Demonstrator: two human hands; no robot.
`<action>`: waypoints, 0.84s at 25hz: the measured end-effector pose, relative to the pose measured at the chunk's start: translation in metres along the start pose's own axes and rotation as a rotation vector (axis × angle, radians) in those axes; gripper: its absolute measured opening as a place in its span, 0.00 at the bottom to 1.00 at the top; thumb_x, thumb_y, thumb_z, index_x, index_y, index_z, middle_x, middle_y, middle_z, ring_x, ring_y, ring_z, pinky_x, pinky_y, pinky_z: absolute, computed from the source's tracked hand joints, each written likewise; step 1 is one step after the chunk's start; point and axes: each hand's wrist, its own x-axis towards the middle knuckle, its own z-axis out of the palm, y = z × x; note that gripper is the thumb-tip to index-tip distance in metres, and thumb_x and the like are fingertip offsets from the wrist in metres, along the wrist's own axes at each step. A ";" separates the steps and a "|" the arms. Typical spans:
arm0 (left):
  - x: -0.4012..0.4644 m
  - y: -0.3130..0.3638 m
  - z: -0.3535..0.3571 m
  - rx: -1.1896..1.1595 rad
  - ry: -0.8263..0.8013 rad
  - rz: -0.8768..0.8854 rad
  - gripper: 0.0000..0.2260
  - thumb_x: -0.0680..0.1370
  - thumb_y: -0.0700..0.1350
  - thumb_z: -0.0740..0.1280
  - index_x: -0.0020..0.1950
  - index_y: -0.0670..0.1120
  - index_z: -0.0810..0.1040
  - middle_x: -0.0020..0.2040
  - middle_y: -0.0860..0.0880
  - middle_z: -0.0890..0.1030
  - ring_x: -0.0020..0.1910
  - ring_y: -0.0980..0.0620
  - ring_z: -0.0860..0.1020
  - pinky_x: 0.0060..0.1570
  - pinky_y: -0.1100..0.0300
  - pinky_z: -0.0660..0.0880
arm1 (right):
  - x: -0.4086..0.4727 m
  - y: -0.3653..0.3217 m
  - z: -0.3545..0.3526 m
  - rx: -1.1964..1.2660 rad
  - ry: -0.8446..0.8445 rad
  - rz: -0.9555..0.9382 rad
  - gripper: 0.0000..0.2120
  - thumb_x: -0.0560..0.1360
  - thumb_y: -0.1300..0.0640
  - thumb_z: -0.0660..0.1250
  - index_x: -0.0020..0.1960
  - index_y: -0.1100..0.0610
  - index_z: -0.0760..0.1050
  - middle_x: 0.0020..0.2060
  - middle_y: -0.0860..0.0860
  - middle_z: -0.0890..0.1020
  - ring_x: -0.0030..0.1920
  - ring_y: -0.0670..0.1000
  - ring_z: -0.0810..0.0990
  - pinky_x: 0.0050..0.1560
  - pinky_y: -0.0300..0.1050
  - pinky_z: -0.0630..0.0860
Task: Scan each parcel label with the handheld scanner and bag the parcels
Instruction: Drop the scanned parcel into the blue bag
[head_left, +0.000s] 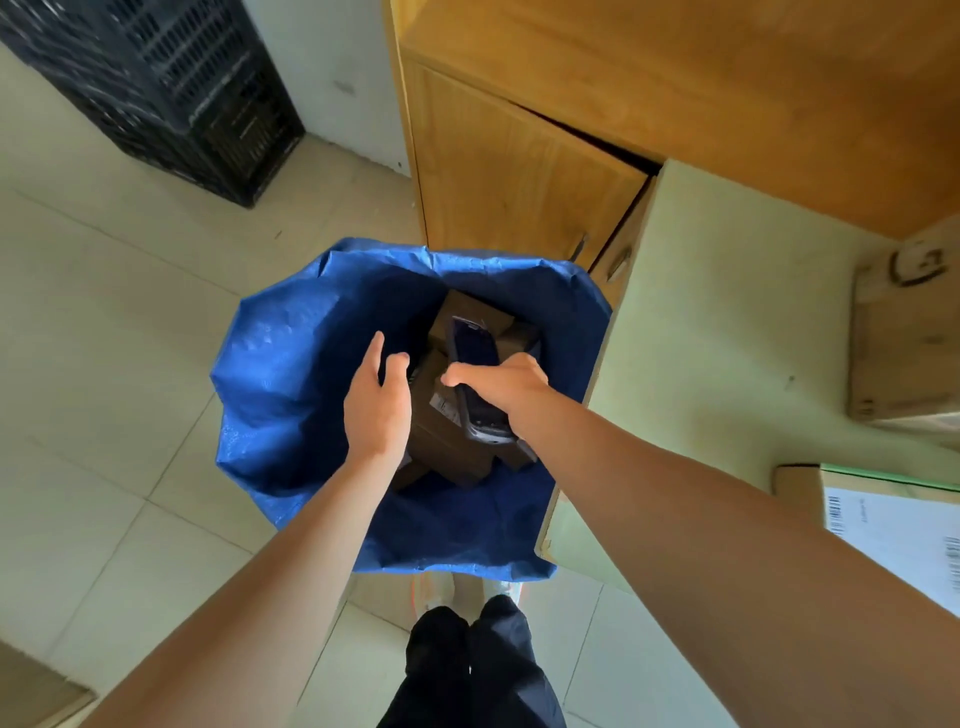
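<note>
Two bare arms reach down from the camera, over dark trousers and pale shoes, into a big blue bag (291, 395) standing on the tiled floor; the right hand (501, 387) has its fingers curled round the black scanner (475, 382), held with its screen up right over the bag's mouth, perhaps so it stays ready for the next label; the left hand (378, 402) holds nothing, its fingers straight and loose, just beside the scanner and above the brown parcels (441, 421) in the bag, as if it has just let one go; those parcels lie piled under both hands, and a white label shows on one below the right thumb; the bag's sides stand open and wide, which makes dropping things in easy; out past the right arm, on a pale table (727, 322), wait a parcel with a white barcode label (893, 525) and another brown box (909, 343), likely not yet scanned; beyond the hands stands a wooden cabinet (519, 171); far off to the left sits a black crate (171, 83).
</note>
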 end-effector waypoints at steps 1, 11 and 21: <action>-0.010 0.014 -0.001 -0.021 -0.009 0.038 0.25 0.79 0.57 0.57 0.77 0.60 0.64 0.74 0.58 0.70 0.74 0.55 0.66 0.70 0.54 0.62 | -0.015 -0.009 -0.009 -0.009 0.024 -0.041 0.40 0.68 0.42 0.78 0.71 0.62 0.70 0.51 0.53 0.76 0.49 0.54 0.77 0.48 0.49 0.77; -0.148 0.111 0.056 -0.076 -0.283 0.287 0.21 0.83 0.54 0.51 0.77 0.58 0.65 0.74 0.54 0.70 0.74 0.51 0.67 0.70 0.51 0.63 | -0.142 0.009 -0.134 -0.190 0.331 -0.242 0.29 0.66 0.42 0.79 0.59 0.58 0.77 0.48 0.53 0.82 0.44 0.53 0.82 0.37 0.40 0.77; -0.236 0.112 0.118 0.238 -0.584 0.278 0.10 0.81 0.50 0.59 0.55 0.56 0.80 0.57 0.56 0.82 0.57 0.54 0.79 0.62 0.50 0.74 | -0.228 0.140 -0.270 -0.546 0.510 -0.250 0.33 0.62 0.44 0.81 0.59 0.56 0.71 0.46 0.51 0.79 0.44 0.52 0.81 0.40 0.45 0.82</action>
